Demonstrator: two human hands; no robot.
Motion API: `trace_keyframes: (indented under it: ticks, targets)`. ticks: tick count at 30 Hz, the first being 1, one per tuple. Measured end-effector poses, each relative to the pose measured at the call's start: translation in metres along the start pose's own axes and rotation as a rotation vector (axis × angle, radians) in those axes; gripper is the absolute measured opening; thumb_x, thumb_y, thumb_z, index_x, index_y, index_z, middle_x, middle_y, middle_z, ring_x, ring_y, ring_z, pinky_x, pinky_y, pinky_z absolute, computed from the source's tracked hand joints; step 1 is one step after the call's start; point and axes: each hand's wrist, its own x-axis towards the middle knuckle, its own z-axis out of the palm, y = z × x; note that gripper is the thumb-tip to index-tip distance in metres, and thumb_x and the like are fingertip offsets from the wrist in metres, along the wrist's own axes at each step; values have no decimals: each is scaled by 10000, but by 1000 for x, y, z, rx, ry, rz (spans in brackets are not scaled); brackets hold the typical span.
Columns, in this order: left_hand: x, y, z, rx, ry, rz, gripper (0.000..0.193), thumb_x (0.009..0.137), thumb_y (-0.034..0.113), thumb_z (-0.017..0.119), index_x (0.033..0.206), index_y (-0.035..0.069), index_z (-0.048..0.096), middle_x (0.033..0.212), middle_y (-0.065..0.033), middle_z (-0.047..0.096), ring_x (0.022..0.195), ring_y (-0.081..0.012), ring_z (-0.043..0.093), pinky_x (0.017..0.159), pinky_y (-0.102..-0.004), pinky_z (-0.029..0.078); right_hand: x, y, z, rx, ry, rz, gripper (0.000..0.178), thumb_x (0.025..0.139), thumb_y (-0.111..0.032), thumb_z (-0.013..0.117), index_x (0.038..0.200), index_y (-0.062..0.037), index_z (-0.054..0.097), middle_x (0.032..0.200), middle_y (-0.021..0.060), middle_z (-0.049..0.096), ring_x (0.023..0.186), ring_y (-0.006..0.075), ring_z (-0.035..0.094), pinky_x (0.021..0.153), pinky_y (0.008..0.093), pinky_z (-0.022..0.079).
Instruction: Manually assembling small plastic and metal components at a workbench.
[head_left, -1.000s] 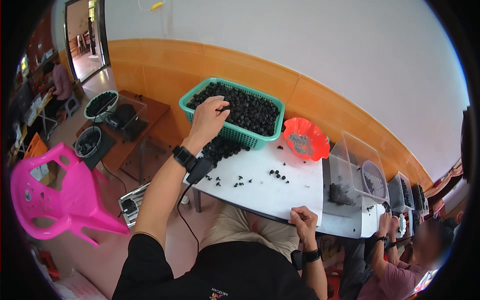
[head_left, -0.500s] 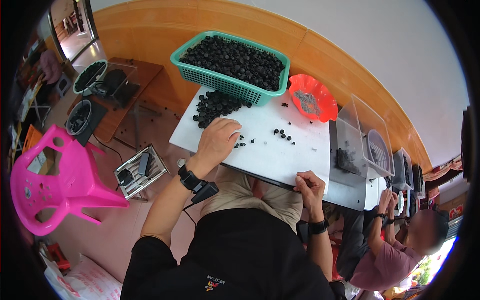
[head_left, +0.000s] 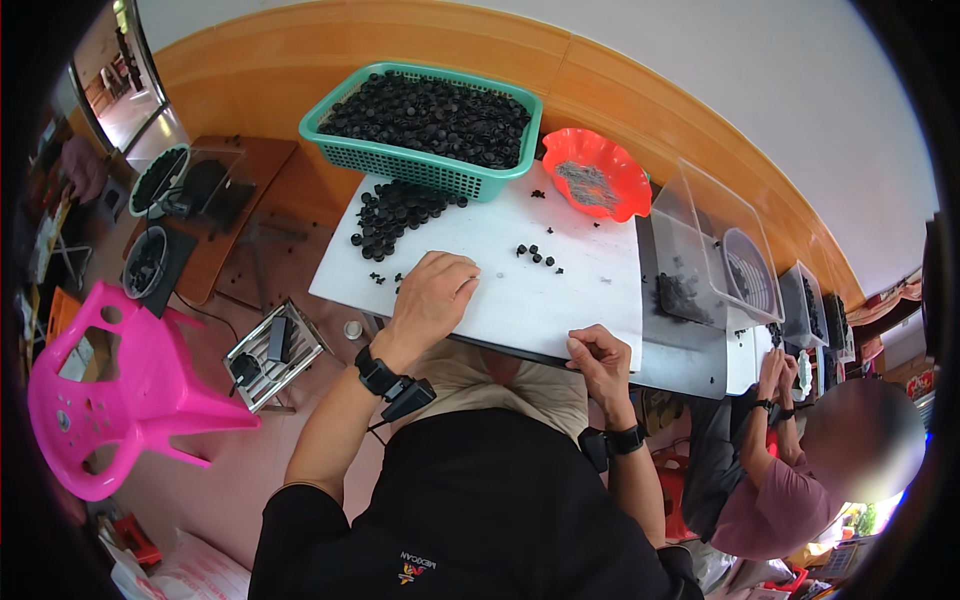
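Note:
My left hand [head_left: 432,300] rests palm down at the near left of a white foam-like board [head_left: 480,315]. Its fingers curl together and hide what lies beneath them. By its wrist side are a few tiny black bits [head_left: 377,278]. At the board's near right edge is my right hand [head_left: 602,366], thumb and forefinger pinched; anything between them is too small to make out. Several small black caps [head_left: 535,256] lie between the hands, farther back. A heap of black round caps [head_left: 395,215] covers the board's far left.
Behind the heap stands a green basket [head_left: 420,170] full of black caps. A red scalloped dish [head_left: 632,195] holds grey slivers. Clear plastic bins [head_left: 700,215] line the right, where a co-worker's hands [head_left: 775,375] work. At left are a pink chair [head_left: 130,390] and a metal-framed stool [head_left: 275,350].
The whole view has shifted, with the board now farther left. My left hand has moved rightward over the board, uncovering tiny black bits and covering others. My right hand keeps its pinch.

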Motion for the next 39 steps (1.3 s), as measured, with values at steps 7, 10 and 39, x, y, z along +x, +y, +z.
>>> trace_keyframes:
  ticks: [7, 10, 39]
  targets:
    - [24, 10, 31, -21, -85, 33, 182, 824, 98, 718, 993, 31, 714, 1048, -120, 716, 1014, -320, 640, 880, -399, 520, -1, 2, -3, 49, -13, -5, 89, 951, -81, 699, 998, -6, 698, 816, -23, 608, 724, 37, 576, 635, 215, 561]
    - [37, 8, 46, 1, -136, 28, 203, 827, 103, 711, 1019, 36, 709, 1061, -126, 709, 1018, -330, 632, 877, -412, 516, -2, 2, -3, 62, -25, -6, 93, 952, -81, 695, 1003, -2, 698, 843, -13, 611, 739, 45, 583, 641, 217, 559]
    - [40, 17, 73, 44, -161, -14, 165, 828, 100, 706, 978, 33, 725, 1033, -114, 715, 1002, -324, 631, 888, -412, 505, 11, -12, -19, -6, -142, 111, 95, 949, -63, 681, 983, 26, 690, 797, 8, 642, 726, 61, 595, 619, 226, 506]
